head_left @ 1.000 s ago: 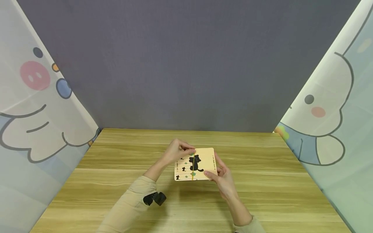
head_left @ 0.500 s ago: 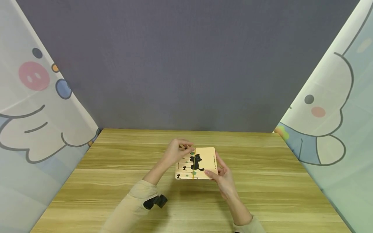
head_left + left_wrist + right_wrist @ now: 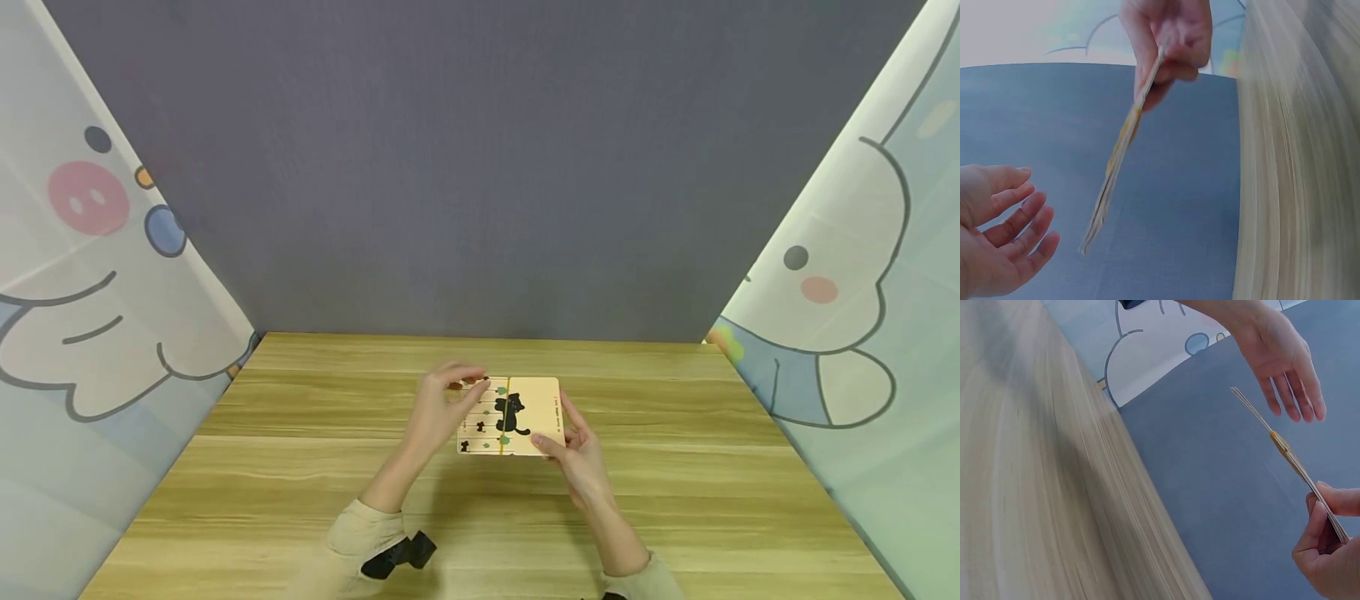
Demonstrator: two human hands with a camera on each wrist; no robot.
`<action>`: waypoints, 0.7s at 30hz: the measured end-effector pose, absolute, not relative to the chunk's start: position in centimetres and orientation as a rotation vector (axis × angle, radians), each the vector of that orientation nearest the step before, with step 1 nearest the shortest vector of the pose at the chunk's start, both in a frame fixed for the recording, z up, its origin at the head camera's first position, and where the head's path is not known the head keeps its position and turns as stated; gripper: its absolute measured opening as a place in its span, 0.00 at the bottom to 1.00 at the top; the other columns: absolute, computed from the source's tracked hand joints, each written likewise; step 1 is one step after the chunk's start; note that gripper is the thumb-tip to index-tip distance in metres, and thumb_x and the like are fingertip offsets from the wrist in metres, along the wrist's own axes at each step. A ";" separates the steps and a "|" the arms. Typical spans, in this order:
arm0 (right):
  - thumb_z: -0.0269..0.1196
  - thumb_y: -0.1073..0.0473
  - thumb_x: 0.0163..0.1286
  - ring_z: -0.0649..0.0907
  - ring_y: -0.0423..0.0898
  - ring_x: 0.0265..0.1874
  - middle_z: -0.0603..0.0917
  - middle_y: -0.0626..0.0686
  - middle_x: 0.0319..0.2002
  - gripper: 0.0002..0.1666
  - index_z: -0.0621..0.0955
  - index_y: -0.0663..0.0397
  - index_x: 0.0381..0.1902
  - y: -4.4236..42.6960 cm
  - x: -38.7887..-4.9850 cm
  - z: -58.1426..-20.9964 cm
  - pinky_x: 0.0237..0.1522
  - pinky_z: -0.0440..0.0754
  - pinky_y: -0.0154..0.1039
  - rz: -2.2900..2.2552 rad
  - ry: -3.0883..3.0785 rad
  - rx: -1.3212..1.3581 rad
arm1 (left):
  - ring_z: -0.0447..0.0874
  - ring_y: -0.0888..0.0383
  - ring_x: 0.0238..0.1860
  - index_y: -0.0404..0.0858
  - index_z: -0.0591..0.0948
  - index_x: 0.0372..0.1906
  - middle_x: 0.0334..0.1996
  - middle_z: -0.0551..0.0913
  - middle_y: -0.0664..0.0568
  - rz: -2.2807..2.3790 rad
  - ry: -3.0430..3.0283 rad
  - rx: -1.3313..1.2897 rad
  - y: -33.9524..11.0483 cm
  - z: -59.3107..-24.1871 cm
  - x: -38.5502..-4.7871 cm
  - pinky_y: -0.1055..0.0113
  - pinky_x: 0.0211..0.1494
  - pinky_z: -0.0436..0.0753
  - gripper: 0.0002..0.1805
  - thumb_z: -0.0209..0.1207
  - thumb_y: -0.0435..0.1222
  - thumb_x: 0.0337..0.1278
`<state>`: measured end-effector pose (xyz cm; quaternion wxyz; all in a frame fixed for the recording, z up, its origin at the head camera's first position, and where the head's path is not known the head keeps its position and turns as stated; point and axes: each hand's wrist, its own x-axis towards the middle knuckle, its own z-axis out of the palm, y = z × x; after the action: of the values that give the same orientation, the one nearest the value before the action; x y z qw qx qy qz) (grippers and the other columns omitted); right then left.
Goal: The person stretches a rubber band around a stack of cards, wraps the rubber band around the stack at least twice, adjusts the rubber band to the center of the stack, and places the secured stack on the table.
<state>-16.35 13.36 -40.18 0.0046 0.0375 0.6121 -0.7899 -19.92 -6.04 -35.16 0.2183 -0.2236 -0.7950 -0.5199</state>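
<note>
A thin cream notebook (image 3: 538,402) with a black cat on its cover is held above the table. Its right edge is pinched by my right hand (image 3: 587,471), thumb on the cover and fingers behind. A yellow elastic band (image 3: 503,421) runs across the cover near the middle and wraps round to the other side, as the right wrist view shows. My left hand (image 3: 437,410) hovers by the left part of the notebook. Both wrist views show a gap between the left hand (image 3: 1000,231) and the notebook (image 3: 1110,175), with the left fingers loosely extended. From the side, several thin layers are visible.
Under the hands lies a wood-grain table (image 3: 675,467). A dark grey panel (image 3: 480,167) rises at its back edge. Cartoon-printed cloths, one on the left (image 3: 97,333) and one on the right (image 3: 847,292), flank the table.
My left hand has come off the band and notebook edge, moving slightly left with its fingers loosening. The notebook, still in my right hand, has shifted slightly right and up.
</note>
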 end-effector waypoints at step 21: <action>0.58 0.80 0.51 0.82 0.43 0.27 0.82 0.56 0.38 0.50 0.55 0.44 0.67 13.6 -17.1 -39.9 0.25 0.77 0.30 -2.551 1.859 0.153 | 0.80 0.58 0.27 0.29 0.82 0.33 0.31 0.83 0.44 -1.834 -2.019 -0.364 -4.9 -39.2 -14.7 0.67 0.30 0.81 0.06 0.61 0.26 0.47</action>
<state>-17.09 13.64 -39.95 -0.0091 0.0483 0.5883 -0.8072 -14.72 -4.89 -39.22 0.1935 -0.1297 -0.7198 -0.6540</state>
